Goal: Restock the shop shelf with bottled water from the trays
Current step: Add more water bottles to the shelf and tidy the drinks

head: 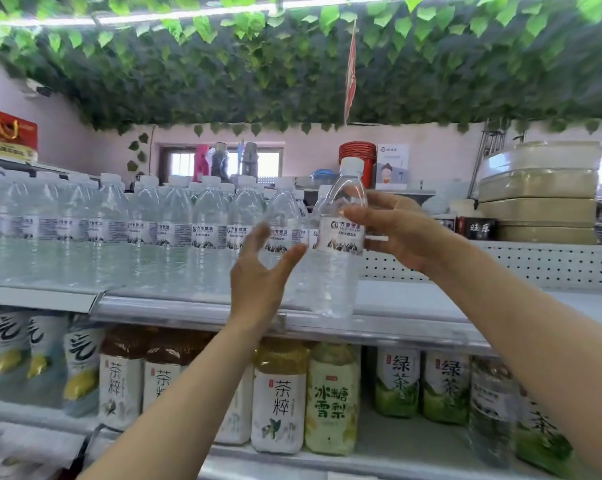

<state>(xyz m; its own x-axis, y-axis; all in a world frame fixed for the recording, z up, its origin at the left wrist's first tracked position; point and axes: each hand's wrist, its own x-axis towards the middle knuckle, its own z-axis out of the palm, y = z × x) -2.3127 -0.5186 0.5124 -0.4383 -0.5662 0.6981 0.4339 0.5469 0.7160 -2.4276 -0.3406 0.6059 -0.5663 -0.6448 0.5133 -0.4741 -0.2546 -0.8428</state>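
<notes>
A: Right hand [396,233]?
B: Clamped round the water bottle [339,237], held upright at the shelf [413,306] front edge.
A: Left hand [261,271]?
B: Spread open, fingers apart, seen at the bottle's 8 o'clock.

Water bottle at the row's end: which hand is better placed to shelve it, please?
Right. The right hand grips the water bottle at its label, over the bare shelf end; the left hand is open, holding nothing.
</notes>
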